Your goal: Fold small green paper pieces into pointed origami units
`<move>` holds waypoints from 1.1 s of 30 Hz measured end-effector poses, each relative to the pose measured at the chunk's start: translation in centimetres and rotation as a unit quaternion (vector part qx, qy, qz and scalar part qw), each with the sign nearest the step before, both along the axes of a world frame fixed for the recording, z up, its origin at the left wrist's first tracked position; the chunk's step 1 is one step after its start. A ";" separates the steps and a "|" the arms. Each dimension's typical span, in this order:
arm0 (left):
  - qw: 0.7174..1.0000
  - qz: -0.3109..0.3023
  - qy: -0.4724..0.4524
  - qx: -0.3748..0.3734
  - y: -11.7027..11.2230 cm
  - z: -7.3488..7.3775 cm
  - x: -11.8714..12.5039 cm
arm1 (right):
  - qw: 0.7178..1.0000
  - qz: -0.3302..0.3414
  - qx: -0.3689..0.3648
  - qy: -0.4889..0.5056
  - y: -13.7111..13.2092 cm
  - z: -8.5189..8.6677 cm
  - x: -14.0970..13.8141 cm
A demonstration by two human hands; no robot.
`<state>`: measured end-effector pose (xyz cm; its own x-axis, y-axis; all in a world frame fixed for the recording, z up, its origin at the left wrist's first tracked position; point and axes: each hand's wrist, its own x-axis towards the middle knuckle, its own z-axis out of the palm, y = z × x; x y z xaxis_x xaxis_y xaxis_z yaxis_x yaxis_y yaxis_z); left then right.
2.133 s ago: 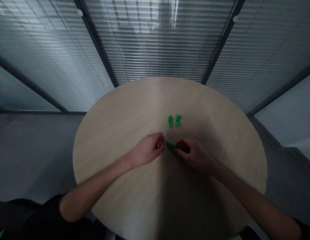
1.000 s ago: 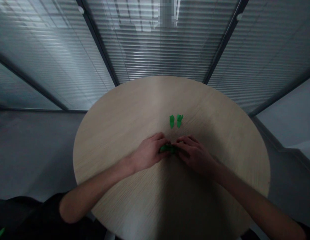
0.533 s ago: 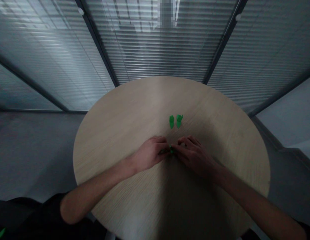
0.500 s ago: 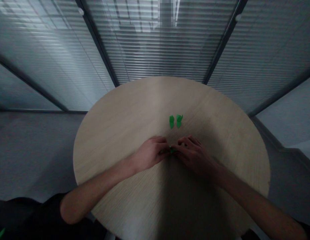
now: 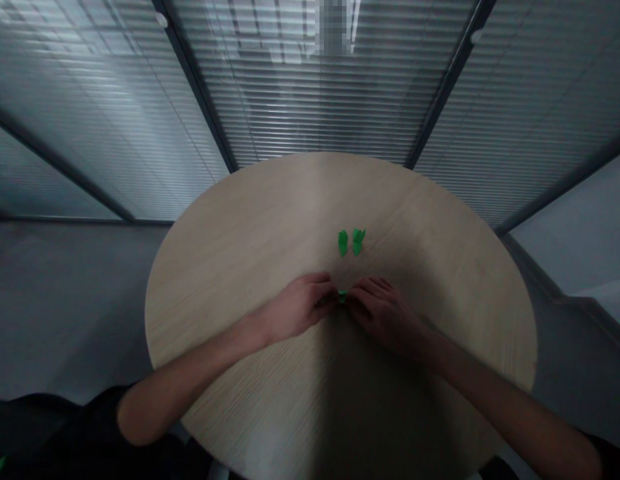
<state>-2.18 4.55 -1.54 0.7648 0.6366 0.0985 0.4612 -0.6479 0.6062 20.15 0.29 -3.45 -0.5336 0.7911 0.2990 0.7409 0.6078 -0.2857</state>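
My left hand (image 5: 299, 308) and my right hand (image 5: 383, 311) meet fingertip to fingertip at the middle of a round wooden table (image 5: 230, 253). Between them they pinch a small piece of green paper (image 5: 343, 295), of which only a sliver shows. Both hands are closed over it and press it against the tabletop. A little farther from me lie two small folded green paper pieces (image 5: 351, 241), side by side and apart from my hands.
Glass walls with horizontal blinds (image 5: 310, 93) and dark frames rise behind the table. Grey floor (image 5: 55, 300) surrounds it on the left and right. The table's far edge runs close to the glass.
The green paper was a long pointed shape held between my hands; it has been folded smaller and is now almost hidden under my fingertips. My hands have closed in together.
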 end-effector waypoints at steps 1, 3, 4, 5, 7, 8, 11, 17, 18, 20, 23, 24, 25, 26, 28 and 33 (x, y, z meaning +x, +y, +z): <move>1.000 0.005 0.001 -0.003 0.0 -0.1 0.0 | 1.000 -0.012 -0.016 0.012 0.0 0.0 -0.1; 1.000 0.016 0.006 -0.006 0.0 -0.2 0.1 | 0.997 -0.035 -0.051 0.038 -0.1 0.0 -0.3; 1.000 0.024 0.010 -0.008 0.0 -0.2 0.1 | 0.995 -0.045 -0.068 0.051 0.0 0.0 -0.3; 0.999 0.033 0.014 -0.011 -0.1 -0.1 0.2 | 0.993 -0.055 -0.085 0.063 0.0 0.0 -0.4; 0.998 0.053 0.023 -0.020 -0.1 -0.1 0.2 | 0.987 -0.075 -0.114 0.081 0.1 0.1 -0.5; 0.998 0.060 0.027 -0.025 -0.2 -0.1 0.2 | 0.985 -0.084 -0.124 0.086 0.2 0.2 -0.6; 0.996 0.077 0.027 -0.037 -0.3 -0.2 0.2 | 0.980 -0.102 -0.142 0.096 0.3 0.4 -0.8; 0.994 0.101 0.019 -0.030 -0.4 -0.7 0.3 | 0.977 -0.115 -0.156 0.092 0.5 0.6 -1.1; 0.994 0.105 0.020 -0.028 -0.5 -0.7 0.3 | 0.976 -0.118 -0.159 0.092 0.5 0.6 -1.1; 0.993 0.111 0.022 -0.028 -0.5 -0.7 0.4 | 0.974 -0.127 -0.162 0.090 0.5 0.6 -1.2; 0.993 0.112 0.016 -0.038 -0.6 -0.6 0.3 | 0.973 -0.137 -0.167 0.083 0.5 0.8 -1.3; 0.993 0.110 0.013 -0.039 -0.6 -0.6 0.3 | 0.973 -0.138 -0.169 0.081 0.5 0.8 -1.3; 0.993 0.109 0.011 -0.037 -0.6 -0.6 0.3 | 0.972 -0.138 -0.170 0.080 0.5 0.9 -1.3; 0.994 0.107 0.010 -0.034 -0.6 -0.7 0.3 | 0.972 -0.139 -0.170 0.080 0.5 0.9 -1.3; 0.994 0.106 0.010 -0.027 -0.6 -0.8 0.3 | 0.973 -0.140 -0.167 0.079 0.5 0.9 -1.3; 0.994 0.110 0.024 -0.012 -0.6 -0.9 0.3 | 0.974 -0.140 -0.167 0.065 0.6 0.9 -1.3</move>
<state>-1.84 3.94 -2.42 0.6103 0.7907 0.0482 0.6182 -0.5135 0.5951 18.85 0.93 -2.57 -0.2573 0.9651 0.0494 0.8092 0.2431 -0.5349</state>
